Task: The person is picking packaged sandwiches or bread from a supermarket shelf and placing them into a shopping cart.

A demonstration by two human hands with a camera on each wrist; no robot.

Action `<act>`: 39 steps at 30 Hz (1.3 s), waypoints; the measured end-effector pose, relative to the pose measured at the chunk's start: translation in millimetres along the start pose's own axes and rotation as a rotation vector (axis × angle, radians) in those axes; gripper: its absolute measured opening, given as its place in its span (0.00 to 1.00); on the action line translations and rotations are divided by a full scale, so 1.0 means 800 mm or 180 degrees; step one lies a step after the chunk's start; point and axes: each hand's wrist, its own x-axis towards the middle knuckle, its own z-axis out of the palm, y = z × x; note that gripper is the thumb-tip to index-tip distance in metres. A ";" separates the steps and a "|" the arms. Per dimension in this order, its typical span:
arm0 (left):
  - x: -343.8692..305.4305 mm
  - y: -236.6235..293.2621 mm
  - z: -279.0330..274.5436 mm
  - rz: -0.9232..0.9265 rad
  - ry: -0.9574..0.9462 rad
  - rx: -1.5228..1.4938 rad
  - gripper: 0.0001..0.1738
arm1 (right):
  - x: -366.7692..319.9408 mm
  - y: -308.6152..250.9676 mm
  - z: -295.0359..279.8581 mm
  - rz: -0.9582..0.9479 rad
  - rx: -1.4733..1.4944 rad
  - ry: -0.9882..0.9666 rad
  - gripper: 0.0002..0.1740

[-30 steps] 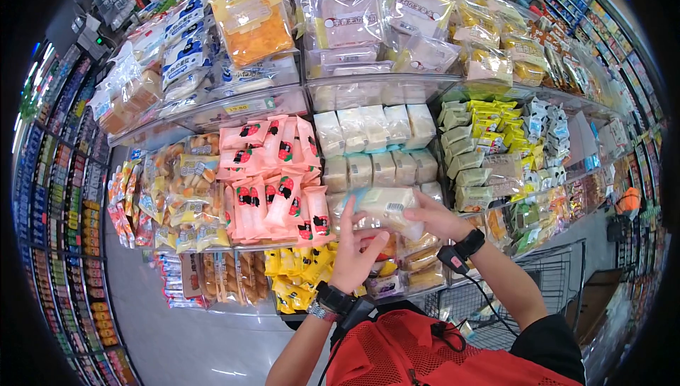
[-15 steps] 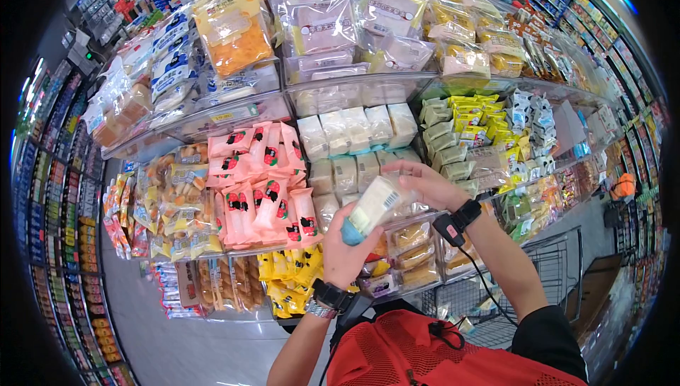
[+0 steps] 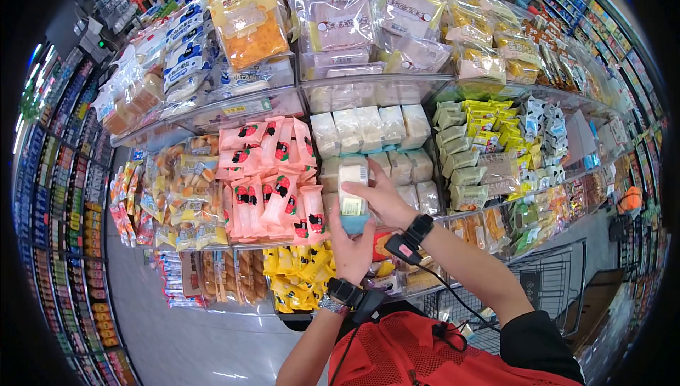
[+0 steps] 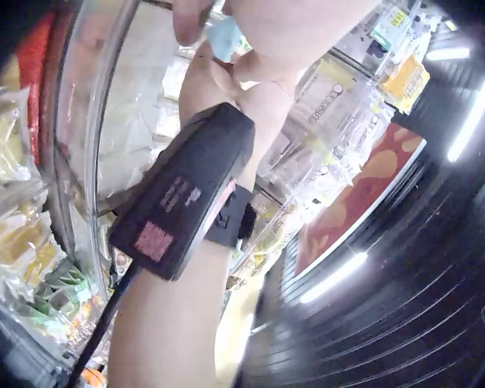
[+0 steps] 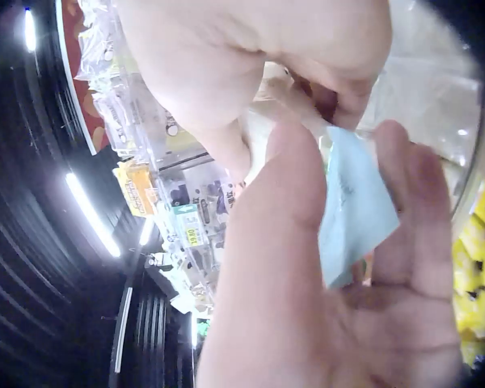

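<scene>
A clear-wrapped white package (image 3: 352, 189) with a light blue end stands nearly upright between both hands in the head view. My left hand (image 3: 350, 255) holds its lower, blue end between thumb and fingers. From the right side, my right hand (image 3: 384, 200) grips the upper part, thumb across the front. The right wrist view shows the blue end (image 5: 356, 210) between the thumb and fingers of my left hand (image 5: 307, 299), my right hand (image 5: 226, 56) above it. In the left wrist view the blue end (image 4: 223, 39) shows between my left hand (image 4: 299, 32) and right hand (image 4: 250, 105).
Rows of similar white packages (image 3: 370, 128) sit in the bin behind the hands. Pink packets (image 3: 265, 195) lie to the left, green packets (image 3: 460, 156) to the right, yellow packets (image 3: 301, 280) below. A wire cart (image 3: 545, 276) stands at lower right.
The package has turned from lying sideways, through a slant, to nearly upright. My right hand first moved off it, then came back left and took hold of its upper part.
</scene>
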 end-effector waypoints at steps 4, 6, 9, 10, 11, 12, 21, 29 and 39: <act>-0.028 0.025 -0.015 -0.0357 -0.0236 0.0065 0.49 | 0.029 -0.002 0.003 -0.0025 -0.0231 -0.0075 0.52; -0.056 0.026 -0.022 -0.0477 -0.0409 0.0557 0.49 | 0.034 0.004 0.009 -0.0059 -0.0447 0.0021 0.52; -0.092 0.028 -0.029 -0.0502 -0.0624 0.0347 0.42 | 0.042 0.016 0.022 -0.0269 -0.0588 0.0243 0.47; -0.100 0.032 -0.030 -0.0675 -0.0826 0.0192 0.38 | 0.038 0.013 0.028 -0.0210 -0.0771 0.0268 0.44; -0.110 0.030 -0.029 -0.0707 -0.0759 0.0024 0.34 | 0.036 0.011 0.033 -0.0151 -0.0954 0.0292 0.41; -0.115 0.027 -0.031 -0.0706 -0.0760 0.0020 0.34 | 0.037 0.016 0.036 -0.0152 -0.0957 0.0293 0.41; -0.125 0.026 -0.055 -0.0652 -0.0999 0.0027 0.31 | 0.033 0.004 0.032 -0.0274 -0.3059 0.0533 0.40; -0.072 0.042 -0.081 0.1368 -0.0832 0.2551 0.31 | 0.049 0.039 0.014 -0.0799 -0.2430 0.0297 0.39; 0.020 -0.012 -0.091 0.1985 -0.0769 0.4786 0.27 | 0.037 0.028 0.010 -0.0225 -0.1533 -0.0147 0.36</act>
